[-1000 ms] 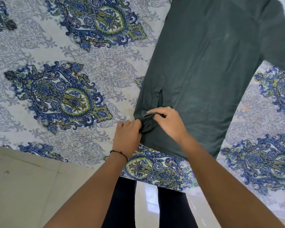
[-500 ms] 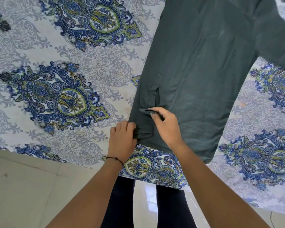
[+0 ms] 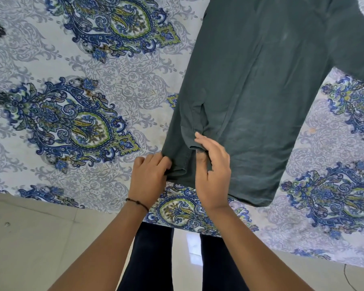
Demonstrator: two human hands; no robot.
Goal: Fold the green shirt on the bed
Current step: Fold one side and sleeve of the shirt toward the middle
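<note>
The dark green shirt (image 3: 261, 85) lies spread flat on the bed, its hem toward me and one sleeve reaching out to the upper right. A side slit shows near the hem's left corner. My left hand (image 3: 149, 177) pinches that left hem corner between fingers and thumb. My right hand (image 3: 212, 171) lies beside it on the cloth just right of the slit, fingers curled around a small fold of the hem.
The bed sheet (image 3: 76, 114) is white-grey with blue and green paisley medallions, and its near edge runs across the lower frame. Below it lies pale tiled floor (image 3: 29, 244). My dark-trousered legs (image 3: 151, 259) stand against the bed edge.
My right hand has slid along the slit and back toward the hem, smoothing the flap. My left hand has kept hold of the corner. The view has shifted slightly.
</note>
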